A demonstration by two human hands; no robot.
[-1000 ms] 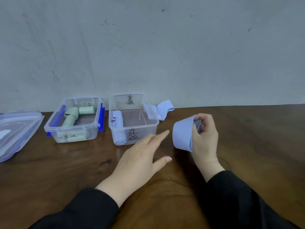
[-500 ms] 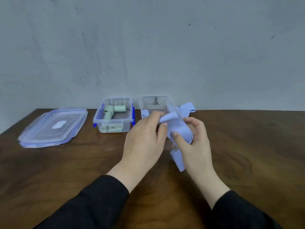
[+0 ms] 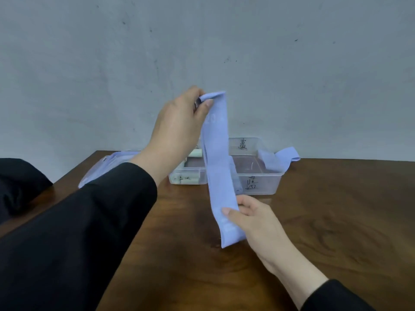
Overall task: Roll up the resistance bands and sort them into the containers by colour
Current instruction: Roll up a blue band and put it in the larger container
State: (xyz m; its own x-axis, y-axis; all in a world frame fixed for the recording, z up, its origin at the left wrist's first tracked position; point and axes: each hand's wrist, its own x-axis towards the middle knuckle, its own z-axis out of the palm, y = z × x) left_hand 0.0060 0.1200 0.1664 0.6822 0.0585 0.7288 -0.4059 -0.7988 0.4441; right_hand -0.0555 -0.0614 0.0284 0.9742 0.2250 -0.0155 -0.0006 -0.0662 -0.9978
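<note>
A light blue resistance band hangs stretched flat and upright in front of me. My left hand pinches its top end, raised high. Lower down, my right hand pinches the band near its bottom end, just above the wooden table. Behind the band stands a clear container with a rolled blue band inside, partly hidden. Another blue band hangs over that container's right rim. The container with green bands is mostly hidden behind my left arm.
A clear lid with blue trim lies on the table at the left, partly behind my left sleeve. A grey wall rises right behind the containers. A dark object sits off the table's left edge.
The band was bunched between both hands; now it is pulled out long, my left hand having risen with the top end and my right hand having moved down. The view shifted left.
</note>
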